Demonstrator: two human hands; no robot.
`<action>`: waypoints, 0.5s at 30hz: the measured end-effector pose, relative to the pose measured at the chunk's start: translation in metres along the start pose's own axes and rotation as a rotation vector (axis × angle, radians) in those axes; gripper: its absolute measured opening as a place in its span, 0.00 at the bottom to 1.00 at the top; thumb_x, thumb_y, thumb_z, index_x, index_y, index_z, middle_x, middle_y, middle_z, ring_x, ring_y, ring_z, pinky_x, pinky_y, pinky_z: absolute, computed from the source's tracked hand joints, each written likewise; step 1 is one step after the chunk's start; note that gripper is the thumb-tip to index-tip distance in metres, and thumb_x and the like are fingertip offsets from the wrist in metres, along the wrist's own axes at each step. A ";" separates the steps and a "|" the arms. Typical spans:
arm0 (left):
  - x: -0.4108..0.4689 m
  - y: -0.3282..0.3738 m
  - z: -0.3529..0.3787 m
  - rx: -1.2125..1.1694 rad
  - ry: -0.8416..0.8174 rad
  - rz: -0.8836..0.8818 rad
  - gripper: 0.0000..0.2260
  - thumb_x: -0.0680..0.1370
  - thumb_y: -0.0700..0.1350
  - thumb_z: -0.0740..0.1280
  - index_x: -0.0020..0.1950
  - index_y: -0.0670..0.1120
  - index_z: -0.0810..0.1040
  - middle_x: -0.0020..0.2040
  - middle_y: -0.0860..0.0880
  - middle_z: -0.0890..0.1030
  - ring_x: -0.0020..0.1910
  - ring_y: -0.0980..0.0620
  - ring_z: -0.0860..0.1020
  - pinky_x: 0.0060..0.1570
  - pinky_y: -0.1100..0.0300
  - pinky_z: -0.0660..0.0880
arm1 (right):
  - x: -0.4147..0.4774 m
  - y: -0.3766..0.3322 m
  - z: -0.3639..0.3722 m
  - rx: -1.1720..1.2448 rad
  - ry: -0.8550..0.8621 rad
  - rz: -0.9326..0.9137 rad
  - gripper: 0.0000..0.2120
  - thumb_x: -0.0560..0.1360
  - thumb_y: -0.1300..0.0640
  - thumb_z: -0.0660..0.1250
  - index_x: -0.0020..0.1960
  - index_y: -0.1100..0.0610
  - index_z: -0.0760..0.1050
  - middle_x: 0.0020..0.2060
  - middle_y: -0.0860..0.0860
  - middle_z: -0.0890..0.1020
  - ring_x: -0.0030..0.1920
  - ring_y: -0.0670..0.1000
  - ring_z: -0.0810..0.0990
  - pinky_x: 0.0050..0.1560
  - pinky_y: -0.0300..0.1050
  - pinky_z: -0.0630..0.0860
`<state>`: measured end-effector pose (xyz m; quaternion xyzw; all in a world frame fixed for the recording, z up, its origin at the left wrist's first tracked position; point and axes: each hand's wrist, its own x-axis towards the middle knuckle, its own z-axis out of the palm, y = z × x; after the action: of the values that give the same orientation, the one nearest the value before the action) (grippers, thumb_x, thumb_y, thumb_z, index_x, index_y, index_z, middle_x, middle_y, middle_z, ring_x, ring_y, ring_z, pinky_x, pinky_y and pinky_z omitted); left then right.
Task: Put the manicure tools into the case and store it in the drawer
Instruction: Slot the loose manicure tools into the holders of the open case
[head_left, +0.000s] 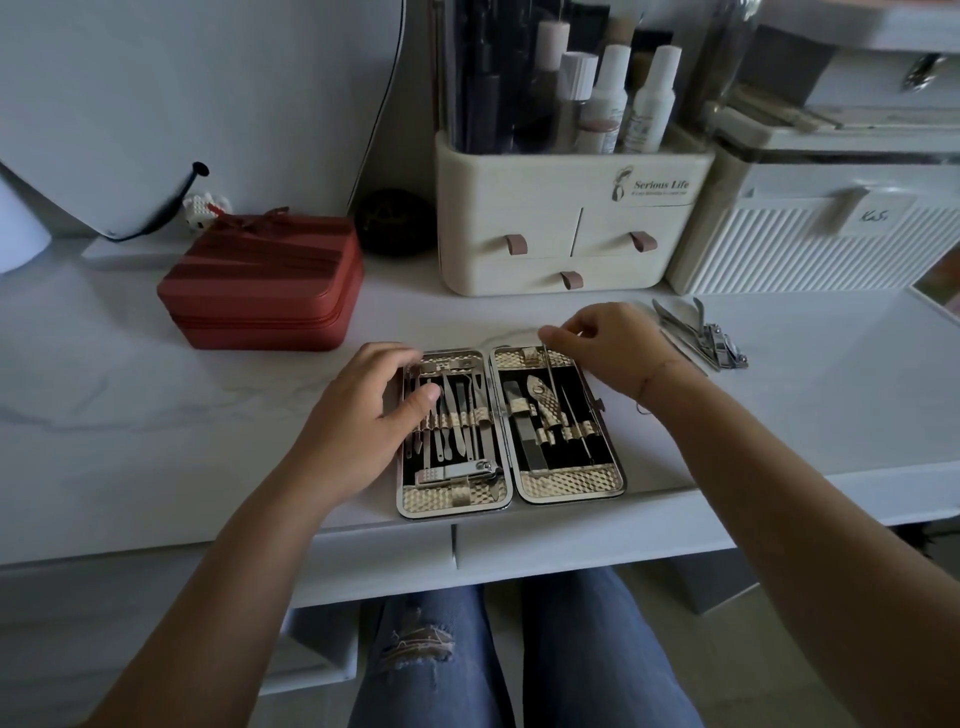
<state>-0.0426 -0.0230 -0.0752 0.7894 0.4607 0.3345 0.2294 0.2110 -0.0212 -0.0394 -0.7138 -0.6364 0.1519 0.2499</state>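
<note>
The manicure case (571, 480) lies open flat near the desk's front edge, gold-patterned with black lining, several steel tools strapped in both halves. My left hand (374, 415) rests on the case's left half, thumb on the tools. My right hand (608, 348) hovers over the top of the right half, fingertips pinching a thin steel tool (549, 374) that stands upright in the case. Loose manicure tools (701, 335), including nippers and a clipper, lie on the desk to the right of my right hand. The desk's drawer fronts (571, 545) below the edge are closed.
A red zipped box (260, 286) sits at the left. A cream cosmetics organiser (561, 223) with three small drawers stands behind the case, a white ribbed box (810, 244) to its right. My knees in jeans (431, 649) are under the desk.
</note>
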 end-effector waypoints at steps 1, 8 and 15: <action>0.000 0.000 0.000 -0.001 -0.002 -0.002 0.18 0.77 0.50 0.64 0.65 0.47 0.72 0.61 0.55 0.72 0.62 0.60 0.69 0.60 0.66 0.62 | 0.004 -0.003 0.001 -0.009 -0.015 0.016 0.21 0.72 0.41 0.65 0.44 0.60 0.80 0.30 0.49 0.76 0.29 0.45 0.71 0.34 0.40 0.70; -0.001 0.002 -0.001 -0.003 -0.007 -0.010 0.18 0.77 0.51 0.64 0.65 0.47 0.72 0.61 0.56 0.71 0.62 0.60 0.69 0.61 0.66 0.62 | 0.026 -0.014 0.003 -0.065 -0.118 0.128 0.21 0.71 0.49 0.68 0.47 0.69 0.80 0.30 0.56 0.72 0.31 0.51 0.69 0.32 0.41 0.66; -0.001 0.002 -0.001 -0.014 -0.001 -0.006 0.17 0.77 0.50 0.64 0.65 0.48 0.72 0.61 0.56 0.71 0.61 0.61 0.69 0.59 0.68 0.61 | 0.025 0.002 -0.016 0.597 -0.170 0.278 0.08 0.74 0.57 0.68 0.40 0.62 0.79 0.31 0.54 0.78 0.23 0.44 0.73 0.24 0.33 0.67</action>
<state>-0.0431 -0.0250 -0.0737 0.7865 0.4608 0.3366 0.2359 0.2253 0.0007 -0.0245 -0.6740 -0.4788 0.4230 0.3708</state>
